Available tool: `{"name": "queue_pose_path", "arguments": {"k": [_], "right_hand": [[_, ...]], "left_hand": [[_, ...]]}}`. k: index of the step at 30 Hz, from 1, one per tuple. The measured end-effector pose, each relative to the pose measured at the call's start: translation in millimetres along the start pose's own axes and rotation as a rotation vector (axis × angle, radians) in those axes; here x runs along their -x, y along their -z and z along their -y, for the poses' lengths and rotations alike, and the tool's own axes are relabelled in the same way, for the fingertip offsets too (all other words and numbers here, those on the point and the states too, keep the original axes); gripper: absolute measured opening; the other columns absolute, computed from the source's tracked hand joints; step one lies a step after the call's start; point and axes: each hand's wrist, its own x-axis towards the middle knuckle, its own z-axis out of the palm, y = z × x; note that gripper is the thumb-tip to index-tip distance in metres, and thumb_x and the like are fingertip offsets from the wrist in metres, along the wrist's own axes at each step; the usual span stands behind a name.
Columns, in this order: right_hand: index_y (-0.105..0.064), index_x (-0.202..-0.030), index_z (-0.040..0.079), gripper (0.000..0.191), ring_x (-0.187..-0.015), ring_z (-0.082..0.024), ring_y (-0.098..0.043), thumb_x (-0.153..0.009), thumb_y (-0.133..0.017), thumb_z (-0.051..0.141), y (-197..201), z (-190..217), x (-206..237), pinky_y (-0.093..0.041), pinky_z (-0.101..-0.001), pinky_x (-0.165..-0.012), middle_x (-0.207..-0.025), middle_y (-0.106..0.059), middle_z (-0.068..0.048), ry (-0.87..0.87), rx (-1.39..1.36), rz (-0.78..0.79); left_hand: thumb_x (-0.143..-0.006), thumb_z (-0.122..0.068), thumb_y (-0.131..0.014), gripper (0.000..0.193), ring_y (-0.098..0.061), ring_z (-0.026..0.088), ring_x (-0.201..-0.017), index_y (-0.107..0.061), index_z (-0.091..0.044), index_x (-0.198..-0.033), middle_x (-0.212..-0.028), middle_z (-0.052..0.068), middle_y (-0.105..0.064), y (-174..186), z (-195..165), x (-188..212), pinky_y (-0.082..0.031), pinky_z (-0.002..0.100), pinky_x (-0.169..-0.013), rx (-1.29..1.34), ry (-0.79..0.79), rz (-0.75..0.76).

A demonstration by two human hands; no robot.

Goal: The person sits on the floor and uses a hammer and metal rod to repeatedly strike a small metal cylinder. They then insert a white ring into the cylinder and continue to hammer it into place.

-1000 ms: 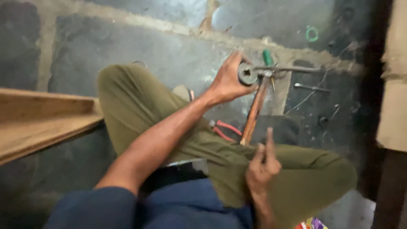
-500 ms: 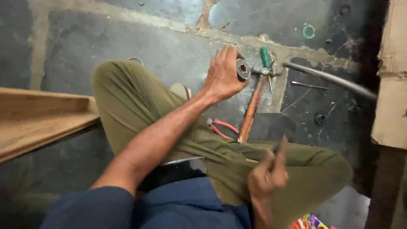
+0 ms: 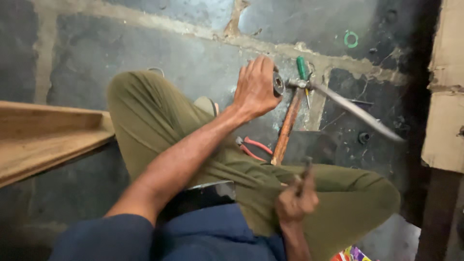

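Left grip (image 3: 254,87) curled around round metal part (image 3: 279,83) atop wooden-handled tool (image 3: 286,126), far over stone floor (image 3: 145,53). Right grip (image 3: 296,199) pinching small dark tool (image 3: 304,173), near, above knee. Long metal rod (image 3: 355,111) jutting right toward board edge (image 3: 447,87). Red-handled pliers (image 3: 251,146) beside leg.

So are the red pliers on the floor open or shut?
Cannot tell: only the handles of the pliers show; the leg hides the rest.

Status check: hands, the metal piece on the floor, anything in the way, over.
Left hand gripping round metal part. Right hand holding small dark tool. Wooden handle, green screwdriver and red pliers close by.
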Motion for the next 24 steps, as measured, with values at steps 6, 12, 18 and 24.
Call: {"name": "queue_pose_path", "arguments": {"k": [6,12,18,24], "right_hand": [[-0.054,-0.152,0.001,0.047,-0.056,-0.022,-0.051,-0.105,-0.057,0.003,2,-13,4,-0.048,-0.0348,-0.058,-0.077,-0.062,-0.020,-0.158,0.192,0.101],[-0.050,-0.151,0.001,0.042,-0.074,-0.020,-0.062,-0.110,-0.051,0.007,-2,-8,-1,-0.053,-0.0337,-0.072,-0.114,-0.074,-0.023,0.165,0.159,0.113],[-0.055,-0.152,0.001,0.046,-0.062,-0.014,-0.052,-0.106,-0.051,0.009,6,-8,10,-0.051,-0.0303,-0.062,-0.079,-0.059,-0.019,-0.376,-0.081,-0.038],[-0.058,-0.143,-0.002,0.036,-0.083,-0.013,-0.067,-0.110,-0.053,0.010,0,0,-1,-0.054,-0.0291,-0.077,-0.116,-0.073,-0.021,0.011,0.037,0.083]], "left_hand": [[-0.062,-0.016,-0.083,0.054,-0.055,0.038,-0.105,-0.054,-0.004,-0.106,-0.105,0.017,-0.057,4,0,1,-0.042,0.050,-0.085,0.002,-0.016,-0.020],[-0.061,-0.016,-0.082,0.053,-0.056,0.039,-0.103,-0.055,-0.004,-0.105,-0.104,0.016,-0.058,4,-2,1,-0.042,0.050,-0.084,0.029,-0.016,-0.010],[-0.063,-0.021,-0.085,0.053,-0.057,0.038,-0.103,-0.055,-0.005,-0.105,-0.104,0.016,-0.058,3,2,1,-0.043,0.050,-0.084,0.051,-0.043,-0.066],[-0.068,-0.023,-0.088,0.054,-0.056,0.038,-0.105,-0.055,-0.006,-0.107,-0.106,0.016,-0.057,-2,6,1,-0.044,0.049,-0.088,0.142,-0.108,-0.114]]}}
